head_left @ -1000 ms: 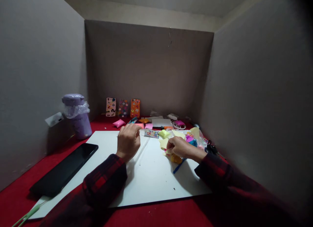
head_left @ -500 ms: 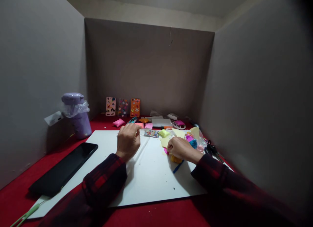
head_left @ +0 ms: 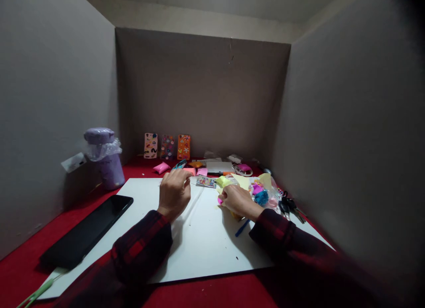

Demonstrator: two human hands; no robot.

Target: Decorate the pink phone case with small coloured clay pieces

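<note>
My left hand is above the white board, its fingers pinched on a thin clear piece too faint to make out fully. To the right, my right hand has its fingers curled together beside yellow paper; whatever they hold is hidden. A bright pink bit shows at its fingertips. Between the hands, farther back, lies a small colourful sticker card. A blue stick rests under my right wrist, and a blue crumpled ball sits right of that hand.
On the left are a black phone and a purple bottle. Three decorated phone cases stand at the back. A pink packet lies before them. Keys lie at the right, and grey walls enclose the red surface.
My right hand has moved slightly left, uncovering more of the blue ball and the keys. My left hand has hardly moved.
</note>
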